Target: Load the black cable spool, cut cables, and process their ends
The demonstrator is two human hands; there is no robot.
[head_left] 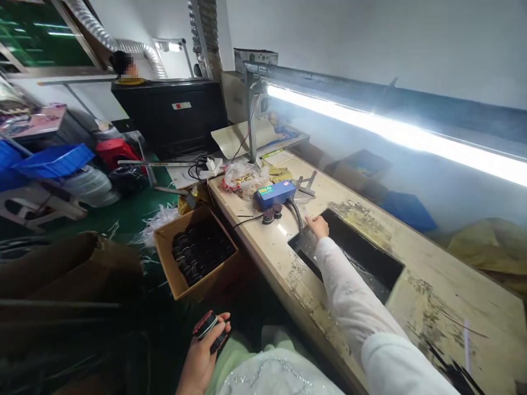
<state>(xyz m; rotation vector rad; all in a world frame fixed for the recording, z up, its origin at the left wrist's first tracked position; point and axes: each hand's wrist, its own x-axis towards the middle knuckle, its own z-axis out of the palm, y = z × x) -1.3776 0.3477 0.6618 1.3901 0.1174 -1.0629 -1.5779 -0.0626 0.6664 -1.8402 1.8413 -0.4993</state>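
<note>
Pale, glittery clothing [267, 378] fills the bottom middle of the frame in the head view. Just left of it, the left hand [202, 348] is closed around a dark round bundle [211, 330] with a light band and a reddish end. The hands are well apart: at the centre right, the right hand [319, 226] reaches over a dark opening [370, 269] in the bench [284, 247], its fingertips drawn in near a flexible hose [296, 213] from a blue box [275, 193]; whether they pinch anything, I cannot tell.

For good handling, a snug but light left grip, pressing evenly around the band, should avoid squashing the bundle. The white sleeve [349, 291] crosses the opening, so lifting the forearm slightly would probably save it from snagging on the rim.
</note>
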